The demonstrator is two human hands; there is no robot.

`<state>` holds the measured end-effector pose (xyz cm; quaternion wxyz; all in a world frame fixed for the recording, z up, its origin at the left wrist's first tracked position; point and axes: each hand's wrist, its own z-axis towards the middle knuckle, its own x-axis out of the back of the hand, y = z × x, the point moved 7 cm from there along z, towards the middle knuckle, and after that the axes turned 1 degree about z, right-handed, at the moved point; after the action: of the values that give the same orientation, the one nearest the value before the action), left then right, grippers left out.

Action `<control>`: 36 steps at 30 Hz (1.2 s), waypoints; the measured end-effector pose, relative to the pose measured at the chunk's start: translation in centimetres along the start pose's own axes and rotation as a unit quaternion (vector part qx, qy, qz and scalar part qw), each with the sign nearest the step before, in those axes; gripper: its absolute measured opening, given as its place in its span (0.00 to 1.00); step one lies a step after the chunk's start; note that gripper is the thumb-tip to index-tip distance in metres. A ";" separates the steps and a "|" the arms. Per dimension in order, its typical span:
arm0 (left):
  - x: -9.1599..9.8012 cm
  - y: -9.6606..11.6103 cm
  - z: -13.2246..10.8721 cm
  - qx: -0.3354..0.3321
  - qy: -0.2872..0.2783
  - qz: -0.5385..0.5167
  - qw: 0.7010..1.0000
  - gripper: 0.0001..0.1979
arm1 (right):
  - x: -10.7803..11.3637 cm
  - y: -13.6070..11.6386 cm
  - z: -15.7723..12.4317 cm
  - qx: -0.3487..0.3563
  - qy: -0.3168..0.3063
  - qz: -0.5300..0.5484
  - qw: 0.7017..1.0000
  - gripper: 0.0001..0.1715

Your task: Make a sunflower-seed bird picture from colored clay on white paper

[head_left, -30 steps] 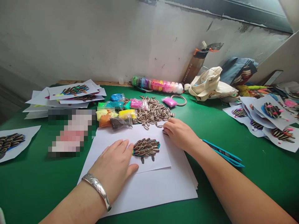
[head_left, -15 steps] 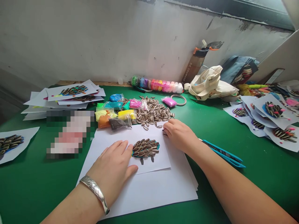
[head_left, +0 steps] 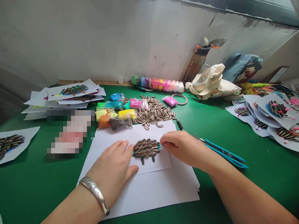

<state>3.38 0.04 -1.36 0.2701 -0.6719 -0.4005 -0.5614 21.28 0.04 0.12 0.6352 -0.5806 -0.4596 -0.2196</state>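
A seed-covered hedgehog picture (head_left: 146,148) lies on a small white sheet (head_left: 149,165), its back layered with striped sunflower seeds over blue-green clay, with two dark feet below. My left hand (head_left: 118,163) rests flat on this sheet, fingers outstretched beside the picture's left end. At the picture's right end, my right hand (head_left: 176,145) is closed in a pinch on a sunflower seed, mostly hidden by the fingers. Beneath everything is a stack of larger white paper (head_left: 154,196). Loose sunflower seeds (head_left: 156,110) are heaped just behind the paper.
Bags of coloured clay (head_left: 127,114) sit left of the seed heap. A blue cutter (head_left: 225,152) and a dark pen (head_left: 179,125) lie on the right. Finished pictures are stacked at left (head_left: 70,96) and right (head_left: 275,109). A bottle (head_left: 196,63) stands by the wall.
My right hand has moved from the paper's upper edge near the seed heap down and slightly left to the picture's right end, still pinching. My left hand stays in place.
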 end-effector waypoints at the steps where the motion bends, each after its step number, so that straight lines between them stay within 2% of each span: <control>1: 0.0 0.0 0.0 -0.001 0.000 -0.002 1.000 0.23 | 0.0 0.0 0.1 -0.001 0.004 0.002 1.000 0.14; 6: 0.1 0.0 -0.1 0.000 0.009 -0.012 1.000 0.22 | 0.1 0.0 0.3 -0.003 0.016 0.011 1.000 0.14; 23: 0.1 0.0 -0.1 0.005 -0.009 0.004 1.000 0.23 | -1.0 0.8 0.6 -0.001 -0.028 0.011 1.000 0.13; 31: -0.1 0.0 -0.1 0.002 -0.006 0.005 1.000 0.21 | -1.7 -0.1 0.7 0.020 -0.018 0.009 1.000 0.11; 36: 0.0 -0.1 0.0 0.006 0.010 0.001 1.000 0.21 | -0.9 0.6 0.5 -0.029 -0.016 -0.015 0.999 0.07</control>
<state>3.30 0.09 -1.39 0.2785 -0.6653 -0.4006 -0.5651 21.13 0.44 -1.02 0.6076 -0.5951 -0.4718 -0.2327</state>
